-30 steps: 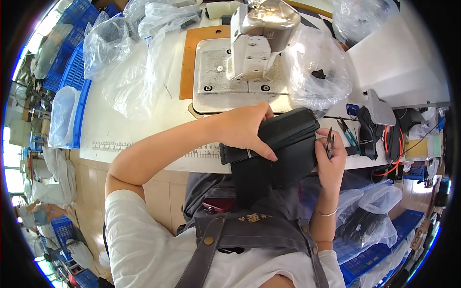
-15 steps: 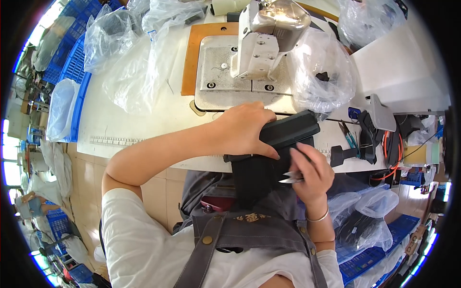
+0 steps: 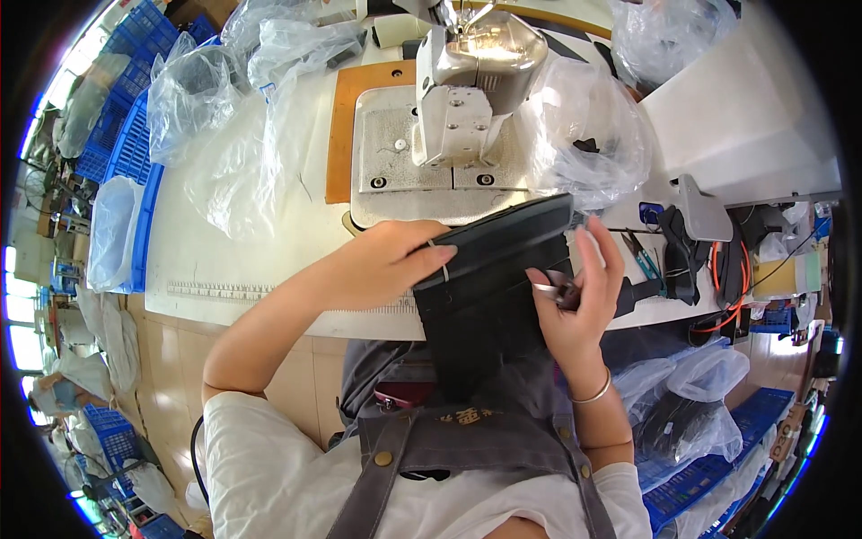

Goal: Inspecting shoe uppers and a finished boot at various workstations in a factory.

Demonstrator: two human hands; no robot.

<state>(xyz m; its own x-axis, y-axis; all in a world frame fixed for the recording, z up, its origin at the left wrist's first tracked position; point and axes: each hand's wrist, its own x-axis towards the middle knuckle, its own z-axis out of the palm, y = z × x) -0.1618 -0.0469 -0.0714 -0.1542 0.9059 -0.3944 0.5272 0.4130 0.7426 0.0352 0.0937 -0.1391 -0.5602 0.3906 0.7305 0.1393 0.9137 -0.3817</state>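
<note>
My left hand (image 3: 386, 260) is closed on the left end of a folded black fabric piece (image 3: 512, 235), its thumb lying across the top. A short pale strip or thread shows beside that thumb. The piece slants up to the right at the table's front edge, and a wide black panel (image 3: 471, 328) hangs from it toward my lap. Just right of the panel, my right hand (image 3: 582, 301) holds small metal thread snips (image 3: 564, 293) against the palm, with the blade pointing left. Its upper fingers are raised near the piece's right end, apart from it.
Beyond the fabric stands a sewing machine (image 3: 462, 99) on a metal plate. Clear plastic bags (image 3: 588, 148) lie right of it and at the far left. Teal-handled cutters (image 3: 643, 256) and black straps rest at the right. A printed ruler (image 3: 224, 292) runs along the front edge.
My left hand has slid left to the fabric's end, and the piece now shows a broader, flatter face. My right hand has opened its upper fingers and turned, still holding the snips.
</note>
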